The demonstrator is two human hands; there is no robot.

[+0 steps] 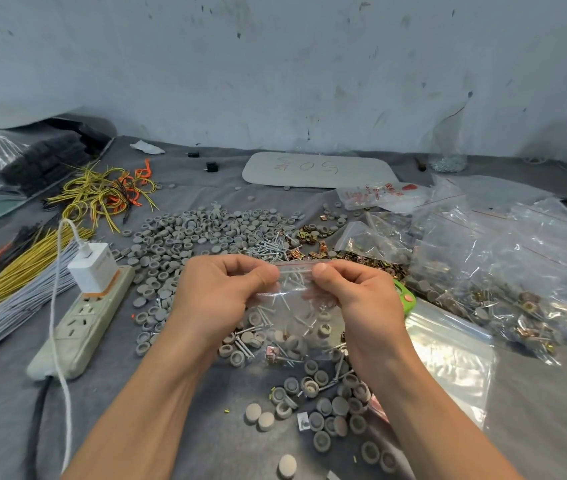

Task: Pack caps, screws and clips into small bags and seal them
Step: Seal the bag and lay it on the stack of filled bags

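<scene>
A small clear zip bag (295, 306) with a red line along its top hangs above the table between both hands. Inside it lie grey caps, screws and a copper-coloured clip. My left hand (219, 299) pinches the bag's top strip at its left end, and my right hand (358, 299) pinches it at the right end. Loose grey caps (192, 233) cover the grey cloth beyond and below the hands. A heap of screws (268, 249) and a heap of brass clips (313, 233) lie just behind the bag.
A white power strip (81, 323) with a charger plugged in lies to the left, beside bundles of yellow, grey and orange wires (15, 282). Filled clear bags (503, 271) pile up on the right, with flat empty bags (451, 358) near my right forearm. A wall stands behind.
</scene>
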